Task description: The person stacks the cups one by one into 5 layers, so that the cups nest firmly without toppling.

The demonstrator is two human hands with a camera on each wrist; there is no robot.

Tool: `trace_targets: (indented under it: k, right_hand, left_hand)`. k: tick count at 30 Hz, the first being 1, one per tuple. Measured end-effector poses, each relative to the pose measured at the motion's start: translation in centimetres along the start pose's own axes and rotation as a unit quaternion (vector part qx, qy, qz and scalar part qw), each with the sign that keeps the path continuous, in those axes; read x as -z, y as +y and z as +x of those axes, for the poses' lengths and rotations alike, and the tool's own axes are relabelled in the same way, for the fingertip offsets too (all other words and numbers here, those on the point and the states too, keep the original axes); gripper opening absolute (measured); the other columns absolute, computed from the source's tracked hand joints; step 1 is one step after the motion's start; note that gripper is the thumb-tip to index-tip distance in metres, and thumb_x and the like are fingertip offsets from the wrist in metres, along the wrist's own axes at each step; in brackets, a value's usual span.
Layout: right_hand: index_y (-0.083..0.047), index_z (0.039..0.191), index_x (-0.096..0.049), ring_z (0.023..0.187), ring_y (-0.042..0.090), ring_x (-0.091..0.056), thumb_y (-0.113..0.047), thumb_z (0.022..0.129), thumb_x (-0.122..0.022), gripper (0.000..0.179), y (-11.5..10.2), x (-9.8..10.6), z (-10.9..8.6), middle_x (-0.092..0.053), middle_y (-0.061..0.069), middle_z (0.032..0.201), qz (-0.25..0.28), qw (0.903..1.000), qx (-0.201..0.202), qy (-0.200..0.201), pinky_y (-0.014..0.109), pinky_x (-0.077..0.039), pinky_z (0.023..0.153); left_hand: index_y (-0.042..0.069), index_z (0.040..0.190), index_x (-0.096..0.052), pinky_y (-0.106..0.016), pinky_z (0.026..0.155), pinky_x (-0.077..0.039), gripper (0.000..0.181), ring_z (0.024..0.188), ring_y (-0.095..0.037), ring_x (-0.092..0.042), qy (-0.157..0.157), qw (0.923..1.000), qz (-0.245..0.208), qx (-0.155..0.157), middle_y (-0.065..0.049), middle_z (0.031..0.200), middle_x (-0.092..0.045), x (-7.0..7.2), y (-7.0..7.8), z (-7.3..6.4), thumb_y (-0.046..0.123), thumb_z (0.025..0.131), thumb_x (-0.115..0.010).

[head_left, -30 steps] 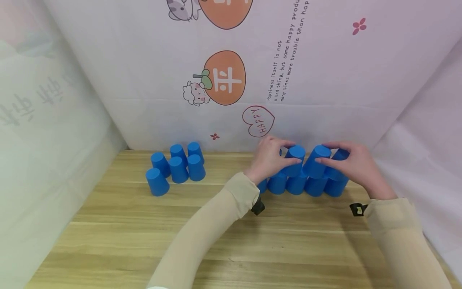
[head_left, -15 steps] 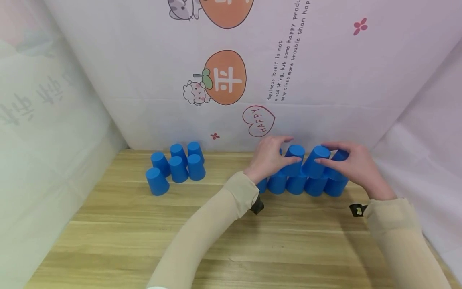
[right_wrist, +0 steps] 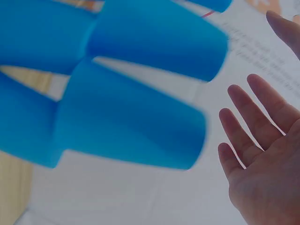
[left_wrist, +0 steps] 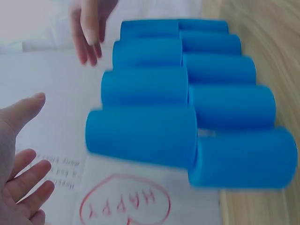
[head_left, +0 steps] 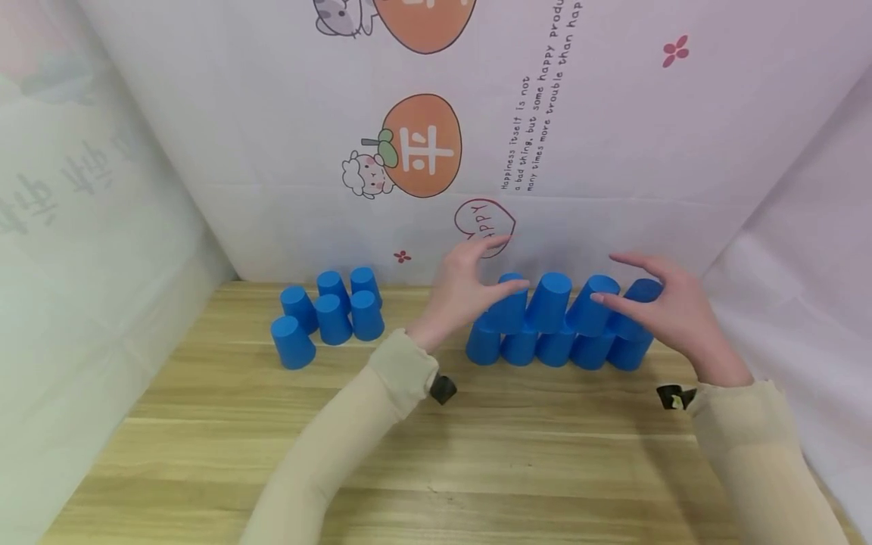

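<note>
Blue cups stand upside down in two tiers at the right of the table, the upper cups (head_left: 549,304) bridging the lower ones (head_left: 519,348). My left hand (head_left: 463,286) is at the stack's left end, thumb and fingers spread apart and holding nothing. In the left wrist view, a space shows between that hand (left_wrist: 23,164) and the nearest upper cup (left_wrist: 143,136). Over the right end, my right hand (head_left: 664,306) is also spread, its thumb overlapping an upper cup (head_left: 594,306) in the head view. The right wrist view shows its fingers (right_wrist: 253,122) straight, apart from the cups.
Several more blue cups (head_left: 294,344) stand upside down in a loose group at the left of the wooden table (head_left: 436,469). A white printed sheet (head_left: 286,151) rises right behind the cups, and white cloth (head_left: 804,250) hangs at the right side.
My left hand has let go of the upper cups and moved left, uncovering the stack's left end. My right hand's fingers have spread wider, off the cup.
</note>
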State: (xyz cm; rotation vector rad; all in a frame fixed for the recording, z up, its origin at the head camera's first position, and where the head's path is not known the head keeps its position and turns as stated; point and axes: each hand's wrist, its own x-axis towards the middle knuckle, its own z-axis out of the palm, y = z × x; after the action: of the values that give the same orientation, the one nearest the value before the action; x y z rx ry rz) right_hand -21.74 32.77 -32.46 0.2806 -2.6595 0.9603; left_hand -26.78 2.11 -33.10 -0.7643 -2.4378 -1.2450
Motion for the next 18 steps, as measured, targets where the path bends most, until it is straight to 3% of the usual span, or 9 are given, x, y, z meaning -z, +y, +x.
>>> trace_targets:
  k: [3, 8, 12, 18]
  right_hand:
    - [-0.017, 0.145, -0.059, 0.138, 0.039, -0.042, -0.030, 0.083, -0.087, 0.069, -1.6, -0.3, -0.4, -0.053, 0.012, 0.148, 0.008, 0.9976, 0.061, 0.030, 0.067, -0.033, 0.109]
    - [-0.015, 0.138, -0.065, 0.133, 0.031, -0.050, -0.014, 0.074, -0.094, 0.071, -4.0, -1.4, -1.1, -0.060, 0.005, 0.141, 0.006, 0.9850, 0.161, 0.062, 0.048, -0.038, 0.110]
    - [-0.017, 0.138, -0.065, 0.135, 0.029, -0.050, -0.015, 0.072, -0.095, 0.073, -5.5, -2.8, -1.7, -0.059, 0.002, 0.142, 0.020, 0.9812, 0.186, 0.047, 0.054, -0.040, 0.110]
    - [-0.013, 0.138, -0.064, 0.135, 0.028, -0.050, -0.018, 0.072, -0.095, 0.073, -6.7, -6.2, -2.1, -0.059, 0.001, 0.143, 0.051, 0.9734, 0.223, 0.000, 0.060, -0.041, 0.107]
  left_hand:
    - [0.022, 0.145, -0.058, -0.041, 0.110, -0.039, 0.068, 0.133, -0.014, -0.046, 0.018, 0.9997, -0.011, 0.015, 0.005, 0.144, -0.056, 1.7, -1.2, -1.1, 0.044, 0.086, -0.083]
    - [0.020, 0.143, -0.059, -0.046, 0.110, -0.040, 0.067, 0.133, -0.016, -0.048, 0.048, 0.9982, -0.022, 0.031, 0.004, 0.144, -0.057, 4.0, -3.4, -3.8, 0.041, 0.085, -0.084]
    - [0.017, 0.142, -0.060, -0.049, 0.109, -0.041, 0.066, 0.132, -0.019, -0.050, 0.057, 0.9976, -0.001, 0.039, 0.001, 0.142, -0.058, 5.1, -5.1, -6.3, 0.040, 0.086, -0.084]
    - [0.017, 0.142, -0.060, -0.055, 0.106, -0.043, 0.066, 0.130, -0.025, -0.051, 0.047, 0.9947, 0.018, 0.089, -0.003, 0.140, -0.059, 5.9, -7.3, -10.1, 0.041, 0.086, -0.084]
